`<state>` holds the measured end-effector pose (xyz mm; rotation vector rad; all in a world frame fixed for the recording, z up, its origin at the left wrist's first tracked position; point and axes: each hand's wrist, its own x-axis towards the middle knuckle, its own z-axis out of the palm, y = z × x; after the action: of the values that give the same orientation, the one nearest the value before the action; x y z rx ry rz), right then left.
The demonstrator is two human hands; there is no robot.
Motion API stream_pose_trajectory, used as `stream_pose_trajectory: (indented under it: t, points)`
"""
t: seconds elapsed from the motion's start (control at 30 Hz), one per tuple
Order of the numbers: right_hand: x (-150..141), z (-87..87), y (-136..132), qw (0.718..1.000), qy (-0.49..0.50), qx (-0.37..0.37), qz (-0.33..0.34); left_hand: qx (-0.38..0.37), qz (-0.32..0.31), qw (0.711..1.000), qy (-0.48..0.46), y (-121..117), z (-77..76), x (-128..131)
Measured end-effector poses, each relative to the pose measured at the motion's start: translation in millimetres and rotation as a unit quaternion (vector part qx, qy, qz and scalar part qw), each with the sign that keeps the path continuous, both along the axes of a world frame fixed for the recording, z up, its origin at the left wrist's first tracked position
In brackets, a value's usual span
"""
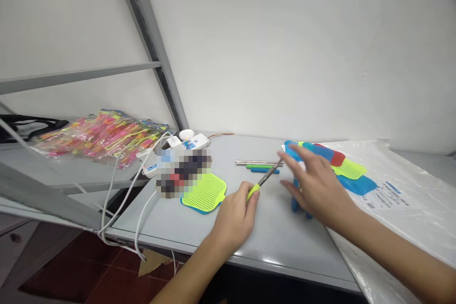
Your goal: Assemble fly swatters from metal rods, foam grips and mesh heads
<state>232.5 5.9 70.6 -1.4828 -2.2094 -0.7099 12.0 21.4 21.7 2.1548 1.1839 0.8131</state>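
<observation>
My left hand [237, 211] is closed round the neck of a yellow-green fly swatter [215, 190]. Its perforated head is over a blue one, whose edge shows beneath. A metal rod [269, 173] sticks out of the swatter's green end, up and to the right. Near the rod's tip, my right hand [313, 175] has its fingers apart and somewhat blurred; whether a fingertip touches the rod I cannot tell. Blue handle-like pieces [295, 202] show under that hand, partly hidden. Behind the rod lie loose metal rods [245, 163], a green handle [252, 166] and a blue handle [261, 171].
Blue, red and yellow-green swatter heads [351, 169] lie on a white plastic bag [420, 218] at right. A power strip [199, 141] with white cables [110, 218] stands at left. Bagged colourful items [103, 135] lie beyond the metal frame [153, 42]. A pixelated patch hides something beside the strip.
</observation>
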Motion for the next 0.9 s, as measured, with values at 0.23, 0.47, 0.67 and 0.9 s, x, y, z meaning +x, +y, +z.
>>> stream_pose_trajectory:
  t: [0.23,0.47,0.67,0.9]
  points:
    - [-12,-12.9,10,0.992,0.031,-0.122,0.034,-0.145,0.012,0.926,-0.349,6,2.7,-8]
    - [-92,-32.7,17,0.958,0.027,-0.256,0.124,-0.124,0.078,0.857,-0.495,13,6.2,-20]
    - [-115,-34.3,45,0.915,0.115,-0.342,0.179,-0.108,0.108,0.828,-0.539,17,3.9,-26]
    - [-115,-29.7,59,0.870,0.159,-0.430,0.181,-0.109,0.110,0.772,-0.616,19,5.7,-34]
